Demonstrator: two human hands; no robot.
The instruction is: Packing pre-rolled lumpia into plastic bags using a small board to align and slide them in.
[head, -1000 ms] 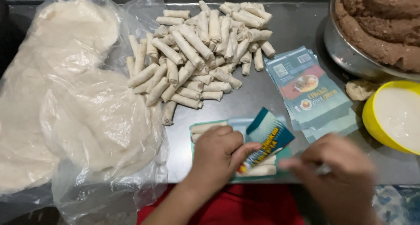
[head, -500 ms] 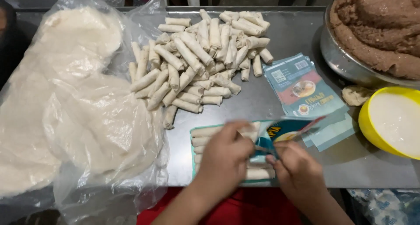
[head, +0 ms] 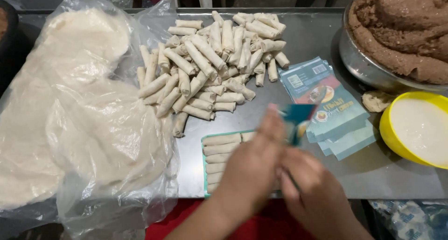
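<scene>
- Teal carton (head: 298, 121), printed and partly unfolded, sits between both hands just above the filled tray (head: 224, 149); the picture is motion-blurred here, so its exact fold cannot be told.
- Left hand (head: 254, 163): fingers curled, closed on the lower edge of the carton, directly over the right half of the tray.
- Right hand (head: 310, 188): just right of the tray, fingers bent toward the same carton; whether it pinches the card or only steadies it cannot be told.
- Step in hand, as judged: the carton is being opened or shaped beside the tray, which already holds a row of pale rolls (head: 219, 151) lying side by side.
- Next move, as judged: it calls for a squared, open carton mouth lined up with the tray's short end, with both hands keeping the card from collapsing.
- Steel counter (head: 261, 111) carries everything named here.
- Loose rolls (head: 210, 62) are heaped behind the tray, well apart from the hands.
- Flat cartons (head: 331, 104) are stacked right of the tray, close to the working carton and partly under it.
- Yellow bowl (head: 415, 128) of white liquid stands further right; a metal basin (head: 368, 67) of brown filling lies behind it.
- Plastic bag of wrapper sheets (head: 74, 123) spreads left of the tray, its edge nearly touching it.
</scene>
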